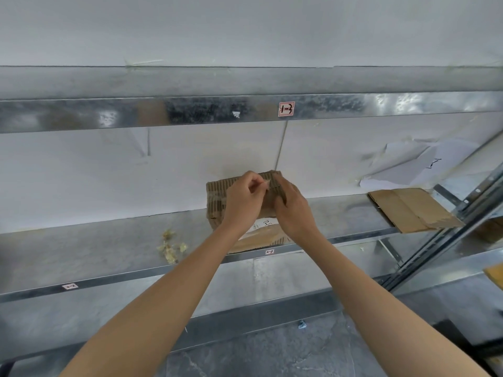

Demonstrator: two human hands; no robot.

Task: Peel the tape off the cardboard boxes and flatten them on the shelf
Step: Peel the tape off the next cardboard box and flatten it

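Observation:
A small brown cardboard box (216, 198) stands on the metal shelf (109, 246), its torn top showing corrugated ridges and a white label on its front. My left hand (242, 200) rests on the box top and pinches a thin strip of clear tape (266, 183) between thumb and fingertips. My right hand (292, 210) grips the box's right side, fingers curled over its top edge. Most of the box's middle is hidden behind both hands.
A flattened cardboard box (411, 209) lies at the shelf's right end, overhanging the front edge. Crumpled tape scraps (171, 246) lie on the shelf left of the box. A crumpled white paper (408, 164) hangs on the back wall. An upper shelf beam (190, 112) runs overhead.

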